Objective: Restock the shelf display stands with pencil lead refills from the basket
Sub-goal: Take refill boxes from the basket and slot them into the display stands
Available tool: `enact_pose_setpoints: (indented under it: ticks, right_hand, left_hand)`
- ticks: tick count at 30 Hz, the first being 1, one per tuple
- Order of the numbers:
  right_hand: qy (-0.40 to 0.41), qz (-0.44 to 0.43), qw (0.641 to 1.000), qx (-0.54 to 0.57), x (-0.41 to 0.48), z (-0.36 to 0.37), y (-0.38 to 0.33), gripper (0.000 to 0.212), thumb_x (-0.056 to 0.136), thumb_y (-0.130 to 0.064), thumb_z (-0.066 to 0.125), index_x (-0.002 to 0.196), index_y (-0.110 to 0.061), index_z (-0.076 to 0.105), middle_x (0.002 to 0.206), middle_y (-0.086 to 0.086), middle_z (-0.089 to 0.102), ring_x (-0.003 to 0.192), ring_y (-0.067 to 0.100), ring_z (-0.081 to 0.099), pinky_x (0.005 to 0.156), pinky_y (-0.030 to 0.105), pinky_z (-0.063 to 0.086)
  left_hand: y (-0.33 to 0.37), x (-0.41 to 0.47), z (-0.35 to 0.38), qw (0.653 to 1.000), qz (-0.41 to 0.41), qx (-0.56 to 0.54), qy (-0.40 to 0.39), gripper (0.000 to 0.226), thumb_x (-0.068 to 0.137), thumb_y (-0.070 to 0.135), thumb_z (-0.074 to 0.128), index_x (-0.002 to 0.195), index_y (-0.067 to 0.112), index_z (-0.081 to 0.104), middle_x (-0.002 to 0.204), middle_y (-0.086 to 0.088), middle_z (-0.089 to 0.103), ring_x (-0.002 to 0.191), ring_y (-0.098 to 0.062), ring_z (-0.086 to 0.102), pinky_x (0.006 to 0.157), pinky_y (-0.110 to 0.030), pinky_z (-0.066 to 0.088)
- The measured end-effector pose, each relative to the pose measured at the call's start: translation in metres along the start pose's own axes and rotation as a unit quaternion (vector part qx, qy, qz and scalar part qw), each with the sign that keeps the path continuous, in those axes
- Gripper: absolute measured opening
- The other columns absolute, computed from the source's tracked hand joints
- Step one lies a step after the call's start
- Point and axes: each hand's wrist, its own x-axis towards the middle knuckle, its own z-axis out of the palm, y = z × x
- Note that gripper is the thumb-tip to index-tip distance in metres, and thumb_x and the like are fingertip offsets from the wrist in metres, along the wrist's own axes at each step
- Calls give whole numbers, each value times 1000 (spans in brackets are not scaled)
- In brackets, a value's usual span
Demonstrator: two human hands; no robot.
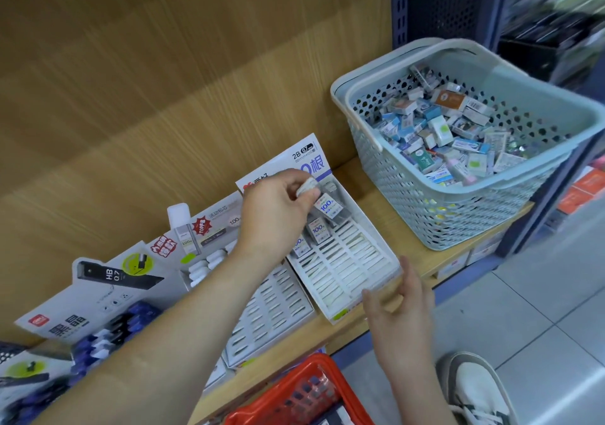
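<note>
A white slotted display stand (pixel 350 264) with a "2B 0.7" header card stands on the wooden shelf (pixel 393 202). A few lead refill packs (pixel 319 231) marked "100" sit in its back rows, and the front rows are bare slots. My left hand (pixel 278 215) reaches over the back of the stand and pinches a small refill pack (pixel 308 187) between thumb and fingertips. My right hand (pixel 401 306) is at the stand's front right corner, fingers relaxed and holding nothing. A red basket (pixel 294 388) shows at the bottom edge.
A pale green perforated basket (pixel 409 195) full of small boxed items stands on the shelf to the right. Left of the 2B stand are a second white slotted stand (pixel 271 313) and an "HB 0.7" display (pixel 104 280) with dark blue packs. A shoe (pixel 474 388) is on the tiled floor.
</note>
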Motion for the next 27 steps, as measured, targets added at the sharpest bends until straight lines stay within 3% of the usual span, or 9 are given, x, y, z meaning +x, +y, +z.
enact_pose_setpoints:
  ticks: [4, 10, 13, 15, 17, 20, 23, 25, 27]
  right_hand:
    - [-1, -36, 998, -43, 5, 7, 3, 85, 75, -12, 82, 148, -15, 39, 147, 10, 43, 136, 28, 36, 113, 40, 27]
    - [5, -54, 997, -50, 10, 5, 2, 82, 67, -14, 87, 138, -14, 47, 132, 5, 56, 122, 28, 48, 106, 46, 34]
    - [5, -54, 997, -45, 9, 6, 2, 82, 66, -14, 87, 138, -15, 47, 129, 4, 57, 120, 27, 47, 106, 44, 33]
    - [6, -56, 997, -45, 8, 5, 3, 83, 67, -13, 87, 139, -14, 46, 130, 5, 56, 120, 26, 46, 106, 44, 33]
    - [4, -56, 997, -49, 8, 5, 3, 83, 68, -14, 86, 140, -15, 45, 133, 5, 54, 121, 26, 44, 107, 43, 32]
    - [1, -55, 997, -57, 9, 6, 3, 83, 69, -15, 86, 141, -16, 44, 133, 5, 53, 122, 29, 45, 106, 43, 32]
    - [-2, -51, 996, -70, 9, 6, 5, 83, 69, -18, 86, 141, -17, 44, 133, 5, 54, 121, 31, 47, 105, 45, 35]
    - [-8, -47, 996, -71, 10, 7, 5, 83, 70, -18, 85, 141, -19, 44, 133, 4, 53, 121, 30, 46, 104, 46, 37]
    - [-9, -48, 996, -71, 10, 7, 5, 83, 71, -18, 85, 142, -20, 43, 133, 3, 53, 121, 29, 46, 104, 47, 38]
  left_hand:
    - [-1, 6, 19, 991, 49, 119, -25, 7, 88, 27, 64, 88, 21, 68, 69, 4, 67, 69, -16, 62, 71, -34, 52]
    - [-6, 2, 27, 975, 94, 196, -38, 15, 90, 29, 62, 99, 19, 69, 76, 0, 66, 74, -17, 59, 72, -31, 48]
    - [-14, 3, 31, 963, 120, 235, -52, 15, 91, 32, 60, 83, 20, 63, 73, -3, 56, 78, -19, 50, 65, -30, 37]
    - [-18, 4, 37, 947, 162, 272, -57, 20, 92, 26, 59, 74, 19, 56, 73, -2, 55, 82, -19, 43, 66, -32, 38]
    - [-19, 7, 42, 924, 204, 319, -45, 4, 88, 10, 61, 88, 13, 65, 89, -5, 59, 90, -23, 42, 73, -36, 43]
    - [-16, 15, 45, 933, 181, 309, -38, 30, 88, 4, 57, 116, 14, 64, 105, -7, 59, 102, -27, 47, 83, -37, 42]
    - [-15, 20, 43, 947, 181, 265, 11, 14, 87, 11, 63, 99, 13, 69, 90, -5, 67, 92, -26, 53, 76, -37, 48]
    - [-18, 19, 42, 937, 209, 278, 32, 5, 82, 8, 69, 84, 11, 72, 80, -4, 67, 84, -27, 54, 68, -36, 50]
    - [-25, 18, 39, 933, 217, 283, 45, 6, 80, 7, 70, 82, 10, 75, 79, -3, 64, 85, -28, 52, 67, -35, 50]
